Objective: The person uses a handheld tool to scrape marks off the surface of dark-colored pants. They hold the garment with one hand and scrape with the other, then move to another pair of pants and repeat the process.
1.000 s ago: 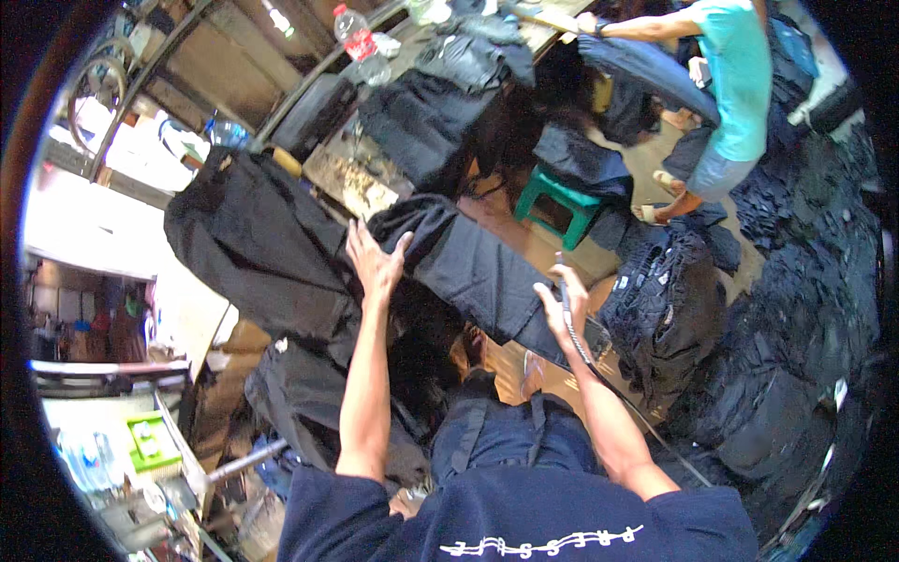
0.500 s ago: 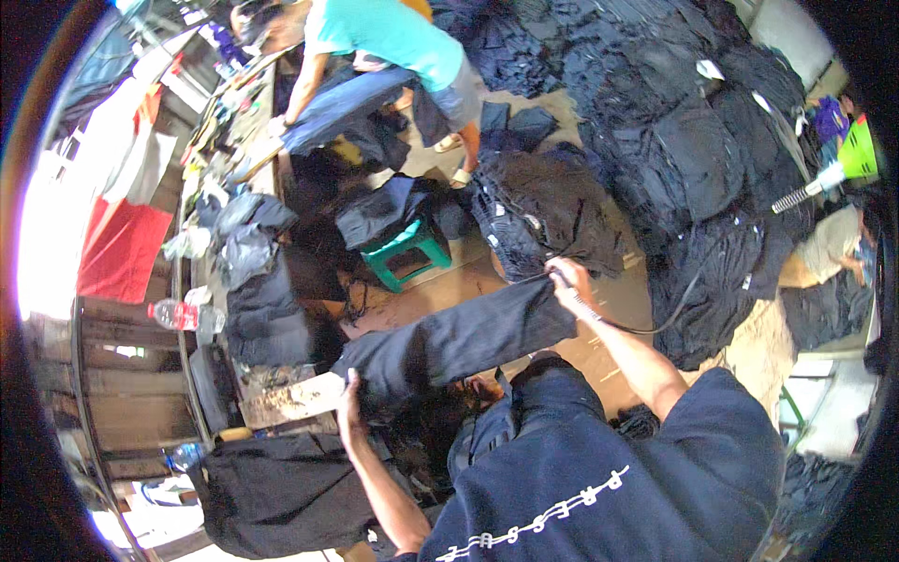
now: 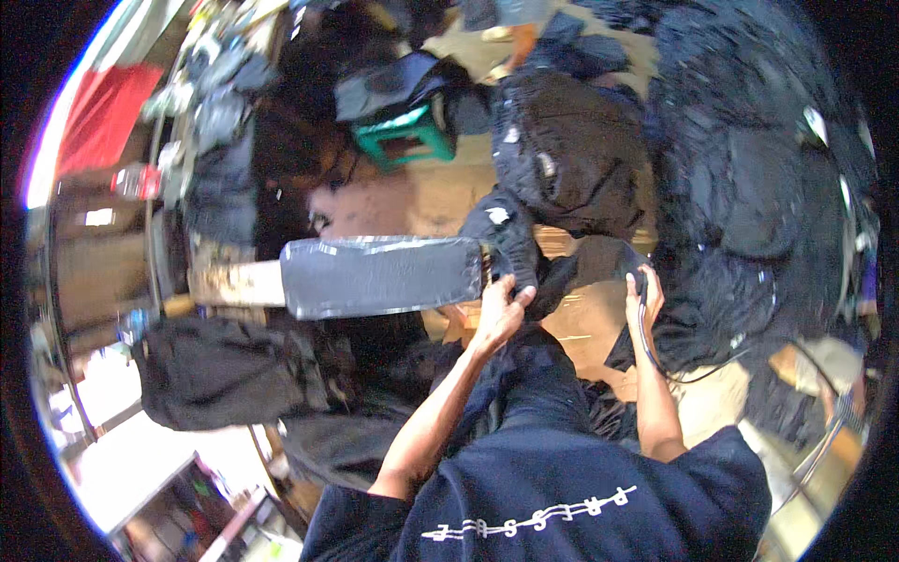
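Note:
A long board [image 3: 382,278] with a dark grey, shiny cover lies across the view in front of me. At its right end my left hand [image 3: 503,314] is closed on bunched black cloth [image 3: 510,245]. The cloth bears a white patch and no longer covers the board. Farther right, my right hand [image 3: 644,298] is closed around the end of a thin black hose [image 3: 648,348], close to a dark cloth edge. The tool or nozzle at the hose's end is too small and blurred to make out.
A green stool [image 3: 408,140] with dark cloth on it stands beyond the board. A dark folded garment pile [image 3: 585,155] lies to its right, and a large dark heap [image 3: 749,178] fills the right side. Black garments [image 3: 234,375] hang at the lower left.
The black cloth has come off the board toward the right, baring its grey cover. My left hand has moved right to the cloth; my right hand has moved right. The view has shifted downward.

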`<state>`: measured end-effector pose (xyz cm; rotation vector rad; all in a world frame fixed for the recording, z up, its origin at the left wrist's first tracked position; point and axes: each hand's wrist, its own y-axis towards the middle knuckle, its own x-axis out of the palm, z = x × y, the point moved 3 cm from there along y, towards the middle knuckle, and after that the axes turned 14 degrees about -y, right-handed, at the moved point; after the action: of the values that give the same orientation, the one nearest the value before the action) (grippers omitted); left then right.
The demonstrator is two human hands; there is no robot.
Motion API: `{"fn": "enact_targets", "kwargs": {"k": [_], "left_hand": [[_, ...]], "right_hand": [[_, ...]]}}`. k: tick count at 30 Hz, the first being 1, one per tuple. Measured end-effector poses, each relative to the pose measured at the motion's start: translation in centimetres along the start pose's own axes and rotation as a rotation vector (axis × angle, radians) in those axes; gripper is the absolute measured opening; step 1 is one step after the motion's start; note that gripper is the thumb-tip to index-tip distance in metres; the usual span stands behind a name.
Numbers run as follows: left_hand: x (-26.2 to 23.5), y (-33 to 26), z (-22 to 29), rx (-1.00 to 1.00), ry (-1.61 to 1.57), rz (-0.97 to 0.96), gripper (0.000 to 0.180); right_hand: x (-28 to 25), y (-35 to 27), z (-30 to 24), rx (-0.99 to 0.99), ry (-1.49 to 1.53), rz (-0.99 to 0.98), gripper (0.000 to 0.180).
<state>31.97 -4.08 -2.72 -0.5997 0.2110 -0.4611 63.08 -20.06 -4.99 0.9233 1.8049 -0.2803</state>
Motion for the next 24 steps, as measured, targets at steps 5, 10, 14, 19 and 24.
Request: {"fn": "enact_targets", "kwargs": {"k": [5,10,14,19,24], "left_hand": [[-4.2,-2.7,-6.0,-0.121,-0.029,0.085,0.046],[-11.0,-10.4,-7.6,-0.110,-0.071,0.548,0.055],[-12.5,-20.8,-5.8,0.359,0.383,0.673,0.028],[-14.3,-35.3,-2.1,0.455,0.362,0.678,0.023],[-20.3,-52.9,5.0,0.495,0.358,0.852,0.024]], "right_hand": [[1.4,-0.1,-7.1,-0.171,0.163,-0.173,0.023],[-0.2,-0.2,-14.1,-0.304,0.312,-0.355,0.019],[-1.7,0.1,-17.9,-0.442,0.360,-0.416,0.017],[-2.1,1.9,-24.3,-0.632,0.366,-0.369,0.017],[-3.4,0.0,-31.3,-0.752,0.368,-0.326,0.021]]}}
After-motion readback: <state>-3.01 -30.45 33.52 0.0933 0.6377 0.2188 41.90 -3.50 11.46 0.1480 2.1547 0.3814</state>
